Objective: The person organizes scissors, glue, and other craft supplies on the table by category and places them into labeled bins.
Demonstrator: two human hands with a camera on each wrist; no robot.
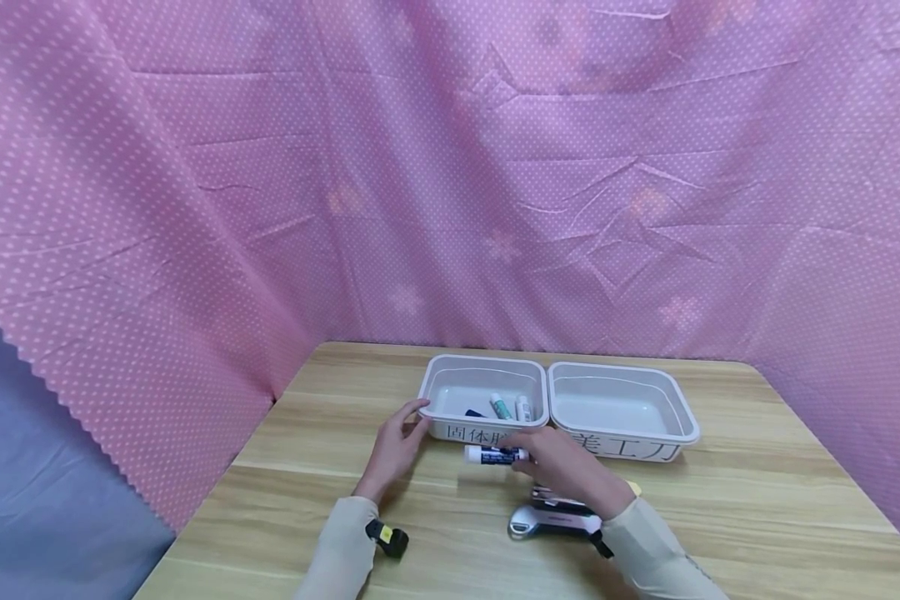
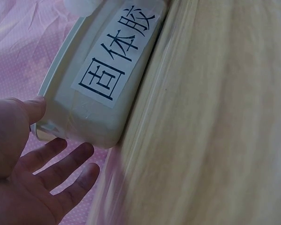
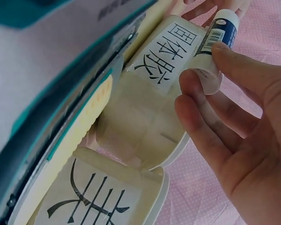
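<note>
My right hand [image 1: 566,467] pinches a white glue stick with a dark blue label [image 1: 491,455] between thumb and fingertips, just in front of the left white plastic box [image 1: 450,427]. In the right wrist view the glue stick [image 3: 220,44] is tilted beside that box's labelled front. At the box's front left corner, my left hand [image 1: 397,446] holds the rim between thumb and forefinger; its other fingers are spread, as the left wrist view shows. Inside lie a green-labelled glue stick [image 1: 500,407], a whitish one [image 1: 523,408] and a partly hidden dark blue item [image 1: 475,413].
A second white box [image 1: 637,444] adjoins on the right, its front labelled too. On the wooden table [image 1: 450,550], a white-and-dark utility knife [image 1: 551,522] and other items lie partly under my right forearm. A pink dotted curtain [image 1: 510,208] hangs behind.
</note>
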